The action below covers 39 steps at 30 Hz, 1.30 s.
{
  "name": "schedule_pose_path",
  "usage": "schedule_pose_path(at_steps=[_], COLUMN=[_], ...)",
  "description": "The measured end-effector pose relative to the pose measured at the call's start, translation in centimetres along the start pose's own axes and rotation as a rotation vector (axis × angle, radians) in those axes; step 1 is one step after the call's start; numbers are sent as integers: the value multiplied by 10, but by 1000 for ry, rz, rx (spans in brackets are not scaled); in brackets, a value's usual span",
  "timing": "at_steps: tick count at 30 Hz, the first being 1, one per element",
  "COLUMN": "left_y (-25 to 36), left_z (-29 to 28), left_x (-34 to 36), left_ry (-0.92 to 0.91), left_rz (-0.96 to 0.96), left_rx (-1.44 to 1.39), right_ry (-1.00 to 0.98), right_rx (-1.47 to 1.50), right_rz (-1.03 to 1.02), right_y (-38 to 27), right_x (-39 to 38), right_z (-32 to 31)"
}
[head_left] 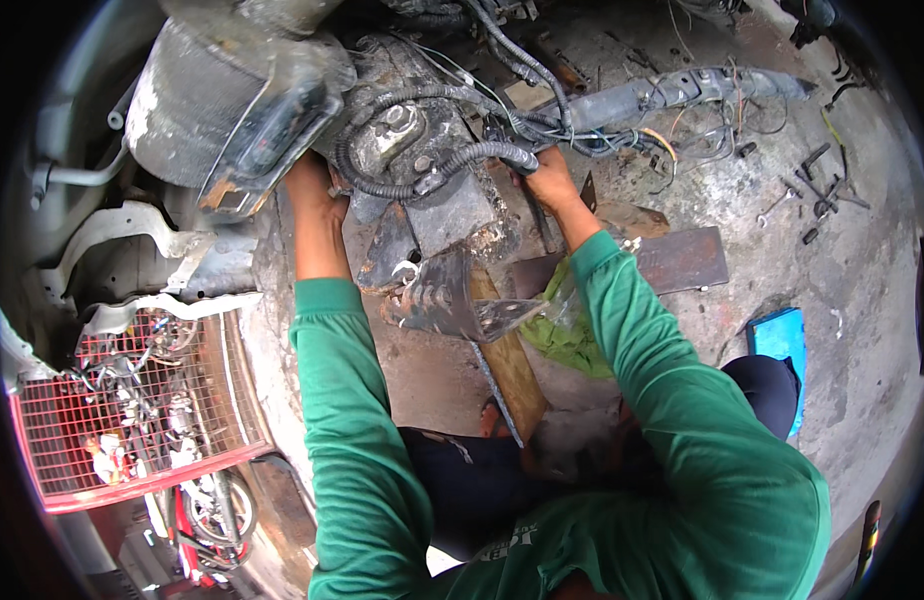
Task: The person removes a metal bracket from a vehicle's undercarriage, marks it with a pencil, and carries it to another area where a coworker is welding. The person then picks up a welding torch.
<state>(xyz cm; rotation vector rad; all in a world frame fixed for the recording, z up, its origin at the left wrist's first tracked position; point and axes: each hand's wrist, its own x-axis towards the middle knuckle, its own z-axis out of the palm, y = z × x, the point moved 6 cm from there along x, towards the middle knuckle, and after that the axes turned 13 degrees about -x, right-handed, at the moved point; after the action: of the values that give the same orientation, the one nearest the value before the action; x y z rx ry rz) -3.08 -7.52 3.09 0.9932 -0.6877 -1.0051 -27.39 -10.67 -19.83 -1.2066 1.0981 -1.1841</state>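
Corrugated conduit (477, 153) loops over the grimy metal casting (394, 128), between the two hands — lower run's long axis roughly left-right. Right hand (550, 182) is nearer the conduit's right end, so the conduit lies to its left. Its fingers look curled; can't tell what they're clamped on. Left hand (317, 192) is left of the loop, fingers hidden by the grey housing (202, 110) — apart or together, can't tell.

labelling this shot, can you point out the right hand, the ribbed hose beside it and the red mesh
Right hand (551, 182): head view, back of the hand
Ribbed hose (485, 151): head view, lower stretch of its loop
Red mesh (162, 479): head view, lower frame bar
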Motion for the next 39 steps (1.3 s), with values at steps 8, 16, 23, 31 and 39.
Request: schedule_pose_path(at_steps=[8, 16, 23, 31, 39], left_y=[13, 13, 15, 15, 21], left_z=[-5, 7, 4, 7, 10], left_x=[-34, -36, -40, -63, -79], left_ry=[-86, -1, 67, 73, 94], left_rz=[73, 156, 174, 165, 151], left_rx=[60, 80, 123, 205, 284], right_ry=[143, -70, -118, 306, 383], right_rx=[37, 198, 480, 183, -15], right_rz=[-434, -621, -425, -305, -698], right_y=[-55, -80, -80, -72, -57], right_x=[8, 28, 31, 22, 93], right_z=[14, 1, 18, 19, 34])
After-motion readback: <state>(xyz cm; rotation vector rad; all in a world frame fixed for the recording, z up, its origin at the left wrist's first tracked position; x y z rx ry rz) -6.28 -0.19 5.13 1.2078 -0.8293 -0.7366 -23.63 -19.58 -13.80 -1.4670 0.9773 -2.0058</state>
